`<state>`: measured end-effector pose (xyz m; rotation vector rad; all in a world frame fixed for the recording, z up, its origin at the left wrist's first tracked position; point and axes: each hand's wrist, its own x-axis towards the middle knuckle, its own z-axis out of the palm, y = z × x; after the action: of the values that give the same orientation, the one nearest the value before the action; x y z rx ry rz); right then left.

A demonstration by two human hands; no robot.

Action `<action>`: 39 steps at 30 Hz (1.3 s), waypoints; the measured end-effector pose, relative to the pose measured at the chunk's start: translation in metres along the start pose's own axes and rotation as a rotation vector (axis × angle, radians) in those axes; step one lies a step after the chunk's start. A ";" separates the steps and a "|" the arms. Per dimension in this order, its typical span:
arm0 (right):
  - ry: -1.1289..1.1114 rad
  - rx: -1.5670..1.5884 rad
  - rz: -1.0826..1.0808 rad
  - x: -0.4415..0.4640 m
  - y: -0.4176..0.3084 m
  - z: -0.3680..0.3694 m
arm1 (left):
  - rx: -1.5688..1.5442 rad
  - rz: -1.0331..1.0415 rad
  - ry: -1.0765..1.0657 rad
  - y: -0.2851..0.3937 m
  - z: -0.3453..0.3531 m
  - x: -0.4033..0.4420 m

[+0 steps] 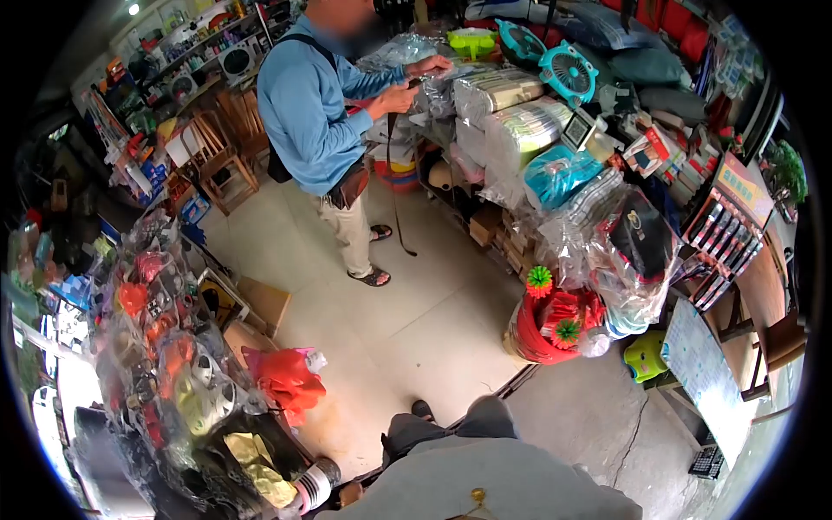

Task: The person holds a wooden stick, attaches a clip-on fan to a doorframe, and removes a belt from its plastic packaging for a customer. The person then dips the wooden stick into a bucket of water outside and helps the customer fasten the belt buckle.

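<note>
At your ten o'clock, a bag (290, 381) lies on the floor (416, 325) beside piled goods (169, 347). A person (303, 113) stands at your eleven, with a chair (223, 165) behind them. A bucket (524, 334) stands at your one o'clock, packages (529, 126) and a fan (568, 74) beyond it; your two o'clock has a table (706, 381).

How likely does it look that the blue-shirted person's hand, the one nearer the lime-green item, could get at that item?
Probably yes: that hand is close to the lime-green item, and nothing solid seems to stand between them, though a single view leaves depth uncertain.
</note>
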<state>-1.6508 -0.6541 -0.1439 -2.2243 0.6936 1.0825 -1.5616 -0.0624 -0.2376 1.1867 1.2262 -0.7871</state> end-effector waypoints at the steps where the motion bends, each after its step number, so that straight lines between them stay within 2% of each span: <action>1: 0.003 0.002 -0.001 0.005 -0.021 -0.011 | -0.069 0.031 0.005 0.029 -0.006 0.010; 3: 0.011 -0.015 -0.006 0.017 -0.065 -0.041 | -0.108 0.191 0.012 0.118 0.023 0.005; 4: 0.011 -0.038 -0.014 0.024 -0.088 -0.060 | -0.127 0.271 0.014 0.182 0.056 -0.035; 5: 0.014 -0.061 -0.028 0.032 -0.111 -0.081 | -0.212 0.332 0.068 0.214 0.059 0.005; 6: 0.023 -0.091 -0.053 0.045 -0.132 -0.104 | -0.178 0.620 0.085 0.248 0.091 -0.009; 7: 0.033 -0.136 -0.092 0.059 -0.150 -0.125 | -0.189 0.646 0.097 0.285 0.120 -0.021; 8: 0.124 -0.056 -0.252 0.130 -0.117 -0.118 | -0.225 0.617 0.221 0.319 0.160 -0.053; 9: 0.206 0.009 -0.418 0.202 -0.083 -0.110 | -0.201 0.702 0.207 0.338 0.183 -0.050; 10: 0.170 -0.144 -0.417 0.205 -0.130 -0.172 | -0.149 0.746 0.185 0.351 0.205 -0.044; 11: 0.349 -0.166 -0.481 0.242 -0.142 -0.200 | -0.093 0.791 0.164 0.360 0.227 -0.043; 12: 0.657 0.271 -0.746 0.210 -0.207 -0.261 | -0.116 0.810 0.126 0.368 0.255 -0.052; 13: 0.416 0.419 -0.638 0.257 -0.223 -0.298 | -0.110 0.823 0.093 0.370 0.280 -0.056; 14: 0.645 0.294 -0.669 0.228 -0.286 -0.358 | -0.103 0.840 0.057 0.376 0.305 -0.058; 15: 0.550 0.467 -0.693 0.222 -0.328 -0.410 | -0.066 0.852 0.037 0.384 0.329 -0.063; 16: 0.539 0.500 -0.818 0.241 -0.357 -0.450 | -0.026 0.857 0.020 0.390 0.350 -0.073; 17: 0.483 0.554 -0.854 0.215 -0.408 -0.499 | 0.035 0.908 0.007 0.398 0.369 -0.087; 18: 0.562 0.538 -0.979 0.214 -0.446 -0.534 | 0.144 1.007 0.040 0.408 0.384 -0.092; 19: 0.368 0.754 -0.934 0.231 -0.475 -0.564 | 0.188 1.094 0.021 0.418 0.392 -0.093; 21: 0.225 1.018 -0.939 0.215 -0.543 -0.614 | 0.263 1.203 0.027 0.449 0.411 -0.106; 22: 0.210 1.029 -0.954 0.218 -0.572 -0.635 | 0.295 1.223 0.056 0.469 0.420 -0.119; 24: 0.194 1.044 -0.966 0.225 -0.624 -0.662 | 0.319 1.281 0.081 0.507 0.434 -0.123; 26: 0.085 1.315 -0.869 0.230 -0.670 -0.677 | 0.255 1.381 -0.002 0.553 0.452 -0.139; 27: 0.088 1.327 -0.873 0.240 -0.687 -0.683 | 0.296 1.388 -0.012 0.575 0.460 -0.149; 29: -0.117 1.550 -0.711 0.267 -0.720 -0.695 | 0.373 1.547 0.005 0.621 0.475 -0.163; 30: -0.131 1.510 -0.713 0.288 -0.730 -0.697 | 0.403 1.641 0.038 0.638 0.480 -0.173; 32: -0.104 1.614 -0.788 0.337 -0.742 -0.696 | 0.377 1.646 -0.035 0.673 0.490 -0.199; 33: -0.001 1.546 -0.877 0.318 -0.744 -0.692 | 0.369 1.635 -0.054 0.687 0.490 -0.209; 34: 0.329 1.182 -1.038 0.340 -0.733 -0.693 | 0.361 1.614 -0.069 0.695 0.491 -0.216; 35: 0.267 1.369 -0.994 0.299 -0.735 -0.687 | 0.296 1.571 -0.116 0.703 0.493 -0.218; 36: 0.514 1.367 -1.015 0.265 -0.739 -0.676 | 0.230 1.533 -0.165 0.707 0.494 -0.220; 37: 0.541 1.233 -1.042 0.242 -0.734 -0.668 | 0.243 1.546 -0.149 0.710 0.492 -0.231; 39: 0.730 0.964 -1.224 0.222 -0.722 -0.661 | 0.227 1.551 -0.093 0.707 0.494 -0.251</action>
<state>-0.7081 -0.6376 0.2017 -1.5574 -0.0369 -0.5985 -0.8167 -0.3921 0.1416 1.7787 -0.0976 0.2245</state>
